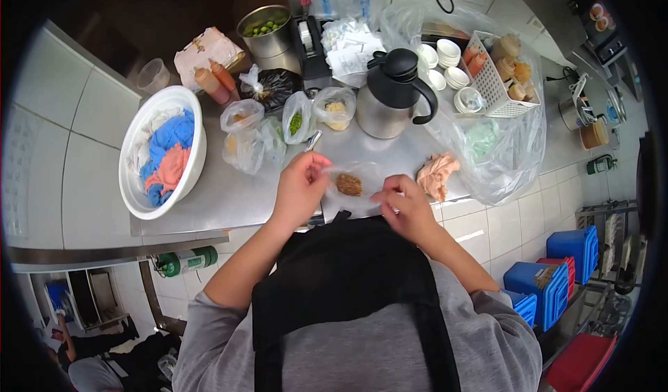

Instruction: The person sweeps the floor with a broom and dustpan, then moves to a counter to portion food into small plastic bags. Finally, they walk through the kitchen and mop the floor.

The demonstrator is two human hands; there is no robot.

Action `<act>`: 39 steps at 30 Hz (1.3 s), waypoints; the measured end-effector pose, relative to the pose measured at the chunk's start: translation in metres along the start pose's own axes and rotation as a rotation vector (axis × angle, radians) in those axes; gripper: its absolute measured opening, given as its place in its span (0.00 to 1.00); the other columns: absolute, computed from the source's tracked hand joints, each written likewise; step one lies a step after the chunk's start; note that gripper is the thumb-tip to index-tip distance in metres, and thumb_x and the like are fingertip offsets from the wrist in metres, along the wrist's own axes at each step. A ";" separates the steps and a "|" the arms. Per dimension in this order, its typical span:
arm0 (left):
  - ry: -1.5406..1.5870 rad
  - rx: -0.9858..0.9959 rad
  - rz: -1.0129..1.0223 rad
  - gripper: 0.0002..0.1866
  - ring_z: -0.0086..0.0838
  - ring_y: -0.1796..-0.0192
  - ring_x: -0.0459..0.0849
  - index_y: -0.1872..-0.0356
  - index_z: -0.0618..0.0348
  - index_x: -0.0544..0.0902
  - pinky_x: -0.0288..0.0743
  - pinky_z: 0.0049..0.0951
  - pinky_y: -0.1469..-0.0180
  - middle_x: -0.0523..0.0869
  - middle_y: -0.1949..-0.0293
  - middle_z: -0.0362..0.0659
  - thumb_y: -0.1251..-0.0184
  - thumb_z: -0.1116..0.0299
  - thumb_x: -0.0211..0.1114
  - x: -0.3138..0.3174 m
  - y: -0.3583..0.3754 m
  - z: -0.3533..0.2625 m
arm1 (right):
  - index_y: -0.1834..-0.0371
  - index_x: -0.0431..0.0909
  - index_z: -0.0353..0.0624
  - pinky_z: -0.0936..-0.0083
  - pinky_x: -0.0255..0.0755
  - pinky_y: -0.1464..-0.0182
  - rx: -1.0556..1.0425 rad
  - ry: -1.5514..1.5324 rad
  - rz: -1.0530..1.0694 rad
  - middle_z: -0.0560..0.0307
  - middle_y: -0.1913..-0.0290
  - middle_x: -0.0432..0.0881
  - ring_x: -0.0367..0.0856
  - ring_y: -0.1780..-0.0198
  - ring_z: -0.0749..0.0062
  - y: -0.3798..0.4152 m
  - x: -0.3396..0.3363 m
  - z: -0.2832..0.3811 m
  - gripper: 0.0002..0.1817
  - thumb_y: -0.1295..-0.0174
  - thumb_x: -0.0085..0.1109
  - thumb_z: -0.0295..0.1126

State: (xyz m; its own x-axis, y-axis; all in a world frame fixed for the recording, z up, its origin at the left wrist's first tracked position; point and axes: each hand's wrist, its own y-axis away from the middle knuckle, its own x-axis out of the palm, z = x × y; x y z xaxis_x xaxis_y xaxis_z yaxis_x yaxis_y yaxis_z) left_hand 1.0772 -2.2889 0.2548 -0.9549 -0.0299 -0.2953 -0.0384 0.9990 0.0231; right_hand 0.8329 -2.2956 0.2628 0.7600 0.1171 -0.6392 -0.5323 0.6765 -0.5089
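Observation:
A small clear plastic bag [362,170] with a clump of brown, crumbly food [348,185] in it is at the front edge of the steel counter. My left hand [300,184] pinches the left edge of this bag between thumb and fingers. On the other side, my right hand [406,207] has its fingers curled at the bag's right edge, gripping the plastic. What the brown food is cannot be made out. A crumpled peach cloth [438,176] lies just right of my right hand. Beyond the bag stands a steel thermal jug [390,99] with a black lid.
A white tub [197,152] of coloured cloths stands at left. Several small food bags [296,117], a pot [268,38] of green items and sauce bottles [212,84] line the back. At right is a white basket [511,105]; blue bins [536,287] stand below. Another person [104,364] is at lower left.

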 end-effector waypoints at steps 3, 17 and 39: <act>0.253 -0.044 0.034 0.07 0.21 0.66 0.83 0.56 0.63 0.75 0.77 0.20 0.62 0.78 0.63 0.39 0.33 0.82 0.55 0.006 0.001 -0.004 | 0.62 0.82 0.45 0.72 0.76 0.60 -0.022 -0.072 0.017 0.53 0.58 0.74 0.79 0.60 0.61 -0.003 -0.002 0.004 0.15 0.54 0.64 0.18; 0.283 -0.023 -0.199 0.18 0.21 0.58 0.76 0.44 0.59 0.70 0.74 0.22 0.55 0.75 0.49 0.42 0.34 0.79 0.59 -0.009 -0.027 0.026 | 0.52 0.74 0.36 0.75 0.70 0.65 0.569 -0.017 -0.395 0.55 0.67 0.78 0.76 0.67 0.72 -0.102 -0.045 -0.104 0.23 0.43 0.69 0.39; -0.391 0.275 0.241 0.29 0.41 0.39 0.74 0.37 0.59 0.70 0.67 0.38 0.37 0.77 0.42 0.50 0.35 0.55 0.64 -0.015 0.051 0.130 | 0.61 0.79 0.41 0.88 0.72 0.72 0.474 -0.945 0.177 0.65 0.68 0.80 0.76 0.73 0.88 -0.150 0.002 0.143 0.11 0.37 0.65 0.36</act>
State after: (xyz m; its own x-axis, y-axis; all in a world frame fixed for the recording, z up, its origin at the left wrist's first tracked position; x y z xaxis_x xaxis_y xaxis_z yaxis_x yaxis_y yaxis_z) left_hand 1.1283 -2.2335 0.1361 -0.7441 0.1634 -0.6478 0.2967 0.9496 -0.1013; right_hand 0.9678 -2.2933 0.4203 0.7751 0.6189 0.1269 -0.6186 0.7843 -0.0472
